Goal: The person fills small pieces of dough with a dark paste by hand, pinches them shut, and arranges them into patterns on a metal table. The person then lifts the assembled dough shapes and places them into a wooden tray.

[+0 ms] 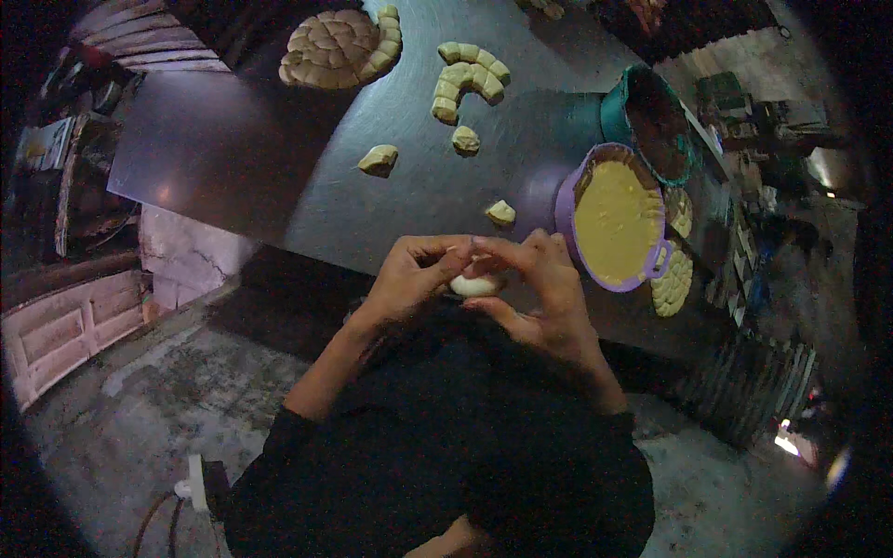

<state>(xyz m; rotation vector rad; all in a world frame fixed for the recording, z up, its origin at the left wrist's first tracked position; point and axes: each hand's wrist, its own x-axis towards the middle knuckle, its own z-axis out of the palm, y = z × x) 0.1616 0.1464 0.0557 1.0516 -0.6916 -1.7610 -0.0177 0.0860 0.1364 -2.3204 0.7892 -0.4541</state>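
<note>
Over steel table (pixel 391 200), hands, dough (pixel 476 285)

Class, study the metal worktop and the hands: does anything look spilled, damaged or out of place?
Nothing stands out. Both hands, left hand and right hand, pinch one pale dough piece. The purple bowl of yellow filling sits upright, unspilled. A few loose dough pieces lie scattered on the worktop, apart from the neat curved row.

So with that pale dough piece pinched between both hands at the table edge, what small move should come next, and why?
Probably keep pinching the dough piece shut along its edge. The left hand and right hand both hold it above the metal table, and it looks rounder and less finished than the shaped pieces lying further back. The purple bowl of yellow filling sits close by on the right.
</note>
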